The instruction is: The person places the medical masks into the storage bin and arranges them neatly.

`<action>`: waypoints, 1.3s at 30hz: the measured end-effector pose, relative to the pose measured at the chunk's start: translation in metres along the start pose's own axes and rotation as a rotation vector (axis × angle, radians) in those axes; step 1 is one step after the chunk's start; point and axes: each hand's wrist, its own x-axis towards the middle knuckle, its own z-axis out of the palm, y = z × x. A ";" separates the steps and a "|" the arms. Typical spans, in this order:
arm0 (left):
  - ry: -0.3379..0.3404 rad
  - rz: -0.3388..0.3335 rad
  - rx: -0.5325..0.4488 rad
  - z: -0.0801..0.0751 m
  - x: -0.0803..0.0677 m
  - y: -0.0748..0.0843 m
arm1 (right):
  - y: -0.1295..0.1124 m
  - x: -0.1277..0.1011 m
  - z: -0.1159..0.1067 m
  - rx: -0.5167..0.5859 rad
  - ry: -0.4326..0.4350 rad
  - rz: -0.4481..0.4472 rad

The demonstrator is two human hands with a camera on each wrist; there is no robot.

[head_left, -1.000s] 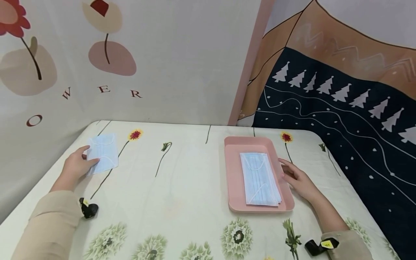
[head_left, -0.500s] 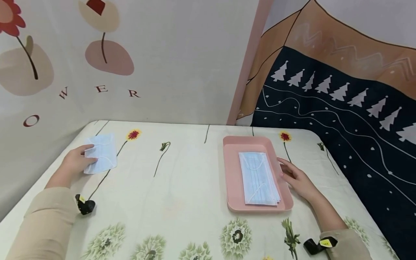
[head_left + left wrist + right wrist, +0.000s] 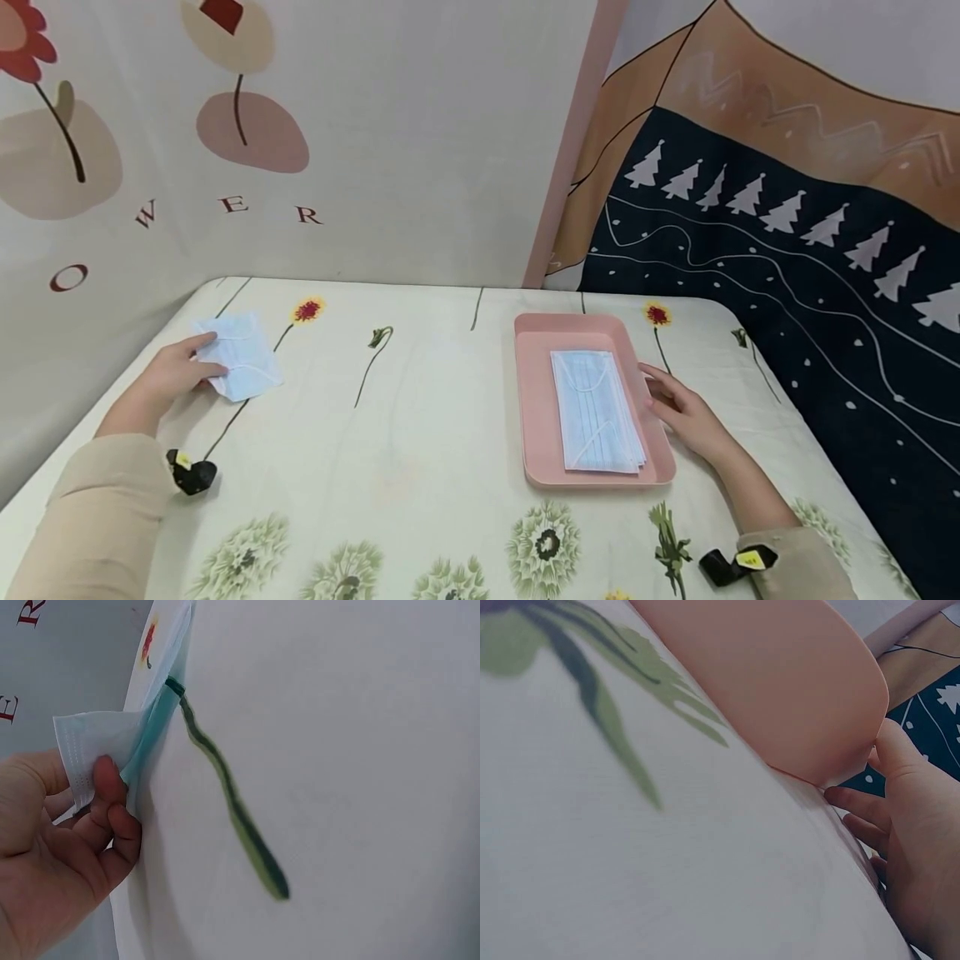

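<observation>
At the left of the table, my left hand (image 3: 167, 379) pinches the near edge of a light blue face mask (image 3: 242, 357) between thumb and fingers. In the left wrist view, the pinched end of the mask (image 3: 112, 735) is bent up, while its blue-green side runs close along the cloth. More masks (image 3: 596, 412) lie stacked inside a pink tray (image 3: 536, 400) on the right. My right hand (image 3: 690, 417) holds the tray by its right side; the right wrist view has the thumb at the rim and the fingertips at the lower edge of the tray (image 3: 802, 682).
A white tablecloth (image 3: 427, 467) with printed flowers covers the table. Behind it hangs a pale curtain (image 3: 420, 167) with flower shapes and letters. A dark blue printed cloth (image 3: 720, 242) with white trees borders the right side.
The mask in my left hand has turned, its lower end swinging to the right. The left hand has shifted slightly left; my right hand and the tray stay in place.
</observation>
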 end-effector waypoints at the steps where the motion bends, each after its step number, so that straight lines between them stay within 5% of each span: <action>1: -0.007 -0.004 -0.012 0.000 0.000 0.000 | 0.000 0.000 0.000 -0.001 -0.001 -0.002; 13: 0.034 -0.056 -0.138 0.007 -0.011 -0.002 | 0.001 0.001 0.001 -0.014 -0.005 -0.005; 20: 0.149 -0.072 -0.163 0.012 -0.020 0.004 | 0.001 0.001 0.002 -0.018 0.002 -0.007; 30: 0.247 -0.024 -0.276 0.018 -0.030 0.036 | 0.000 0.000 0.002 -0.010 -0.002 0.009; 39: 0.241 0.026 -0.393 0.031 -0.038 0.071 | -0.001 -0.001 0.001 0.000 0.001 0.002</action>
